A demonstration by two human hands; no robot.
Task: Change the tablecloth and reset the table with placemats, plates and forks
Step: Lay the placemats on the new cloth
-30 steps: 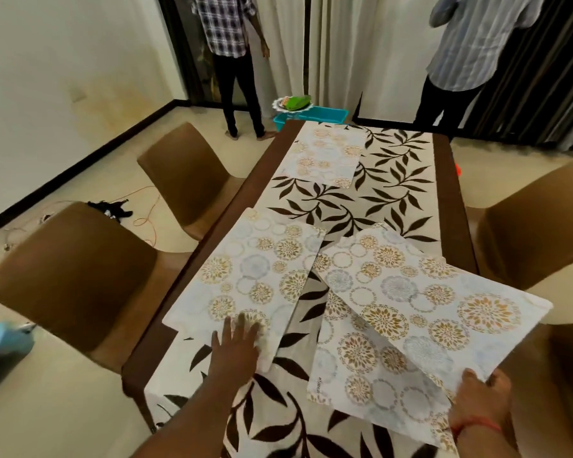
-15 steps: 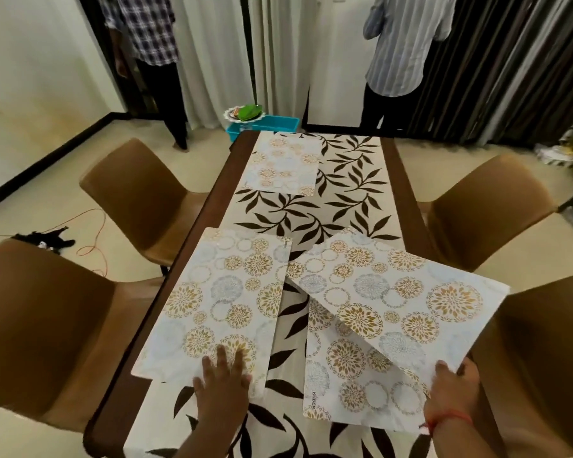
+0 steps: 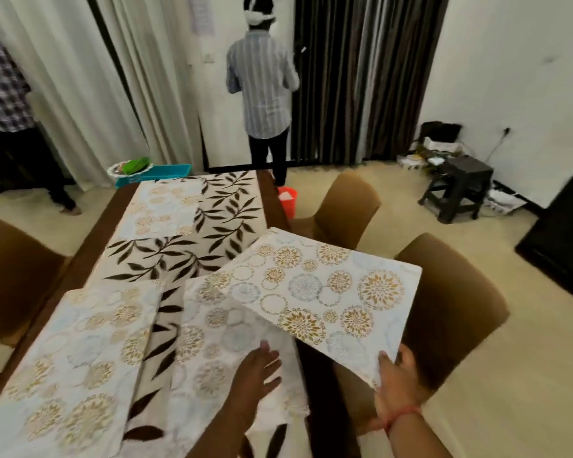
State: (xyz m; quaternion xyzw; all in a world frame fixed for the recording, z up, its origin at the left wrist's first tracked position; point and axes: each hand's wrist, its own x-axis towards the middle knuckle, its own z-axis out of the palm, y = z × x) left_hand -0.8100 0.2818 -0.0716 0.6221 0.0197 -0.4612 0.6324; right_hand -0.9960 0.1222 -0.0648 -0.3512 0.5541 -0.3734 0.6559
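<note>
The right hand (image 3: 398,381) pinches the near corner of a pale rectangular placemat printed with gold and grey flower circles (image 3: 325,292), thumb on top, holding it lifted and tilted so that it juts past the right edge of the dark wooden desk (image 3: 90,239). Its far side overlaps a second placemat of the same print (image 3: 209,345) that lies flat just left of that hand. The left hand (image 3: 255,371) rests on this flat placemat with fingers straight and spread, gripping nothing. Further left of the left hand, across a strip of cream tablecloth with dark brown leaf sprays (image 3: 186,259), a third matching placemat (image 3: 76,355) lies along the desk's left side. A fourth one (image 3: 161,209) lies well beyond both hands at the far left corner of the desk.

Directly under and behind the lifted placemat stand two brown padded chairs (image 3: 450,312), close against the desk's right side. Another brown chair (image 3: 10,276) stands off to the left. Beyond the far end of the desk are a teal tray (image 3: 159,171) and an orange bucket (image 3: 287,200) on the floor, and a person in a striped shirt (image 3: 262,90) facing dark curtains. A small dark stool (image 3: 457,183) stands far to the right by the wall.
</note>
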